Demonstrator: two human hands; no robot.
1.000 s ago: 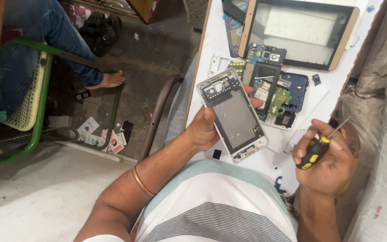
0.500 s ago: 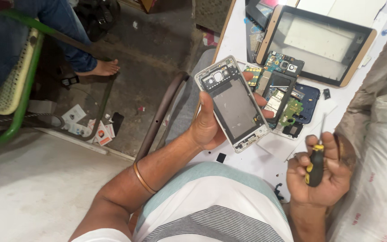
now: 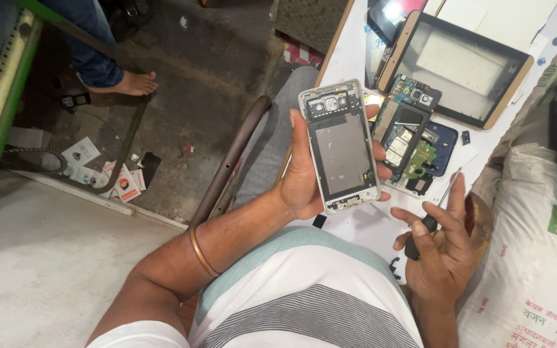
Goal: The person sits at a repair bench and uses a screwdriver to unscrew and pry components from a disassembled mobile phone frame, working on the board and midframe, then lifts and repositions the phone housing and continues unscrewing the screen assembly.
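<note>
So the person's left hand (image 3: 304,174) has the stripped phone frame (image 3: 340,145) cradled in the palm, thumb along the left edge and fingertips wrapped round the right edge. It's lifted clear of the white table (image 3: 356,58), above the lap, open side tilted up toward the face. That looks like a grip for inspecting: both long edges are clamped so the frame can't twist, and the bare inside with the camera cutouts at the top stays fully uncovered.

The right hand (image 3: 443,251) has a small screwdriver (image 3: 430,212) with a black handle. The handle sits tucked between the curled fingers and the palm while the thin shaft pokes up and out past the index finger, tip pointing at the parts on the table. The fingers are loosely spread rather than pinched on it, so it reads as parked in the hand, not working on a screw.

Just right of the frame, flat on the table, is the blue phone back with its circuit boards (image 3: 414,148) exposed, probably kept close so the pieces stay together. Behind that lies a gold-rimmed tablet frame (image 3: 459,64). A white printed sack (image 3: 536,258) sits at the right, and someone else's bare foot (image 3: 130,84) is on the floor to the left.
</note>
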